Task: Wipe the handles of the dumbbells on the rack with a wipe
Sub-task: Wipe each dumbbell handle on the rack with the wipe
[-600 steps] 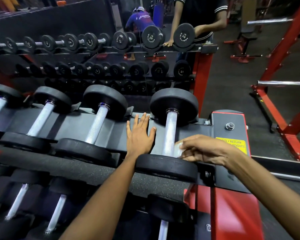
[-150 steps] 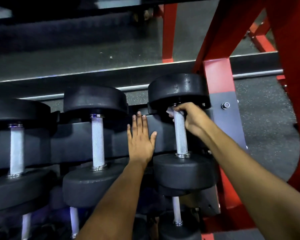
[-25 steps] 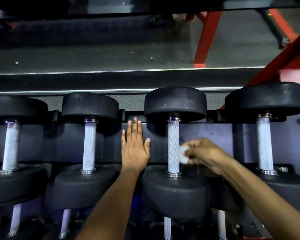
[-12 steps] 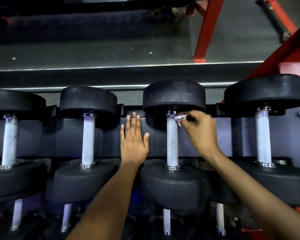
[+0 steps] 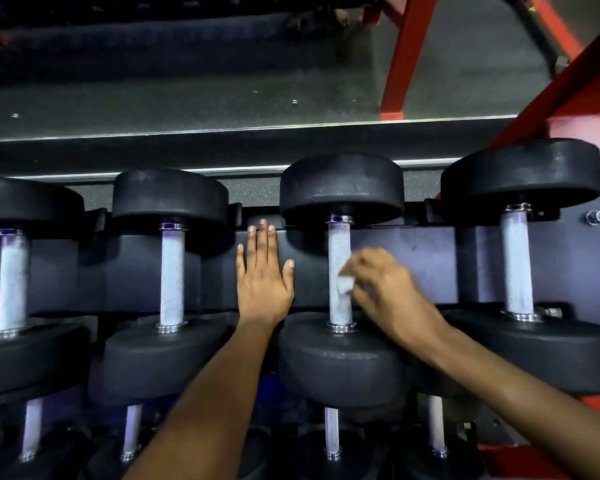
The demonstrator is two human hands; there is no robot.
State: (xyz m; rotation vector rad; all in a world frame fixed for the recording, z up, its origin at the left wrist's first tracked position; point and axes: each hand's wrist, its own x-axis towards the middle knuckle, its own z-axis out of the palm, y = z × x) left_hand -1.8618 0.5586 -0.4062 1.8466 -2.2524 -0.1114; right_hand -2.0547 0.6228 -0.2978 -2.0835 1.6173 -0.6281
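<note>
Black dumbbells with knurled silver handles lie side by side on the dark rack (image 5: 430,265). My right hand (image 5: 385,292), blurred by motion, pinches a small white wipe (image 5: 345,285) against the right side of one dumbbell's handle (image 5: 338,251), about halfway along it. My left hand (image 5: 264,282) rests flat with straight fingers on the rack panel just left of that dumbbell. Neighbouring handles stand to the left (image 5: 171,282) and to the right (image 5: 516,261).
A lower tier of dumbbells (image 5: 331,431) shows beneath my arms. Red frame posts (image 5: 406,53) rise at the upper right. Grey speckled gym floor (image 5: 187,105) lies beyond the rack. A bolt (image 5: 596,216) sits on the rack's right end.
My right hand slid the wipe from the top of the handle, by the far weight head, down to its middle. My left hand stayed flat on the rack.
</note>
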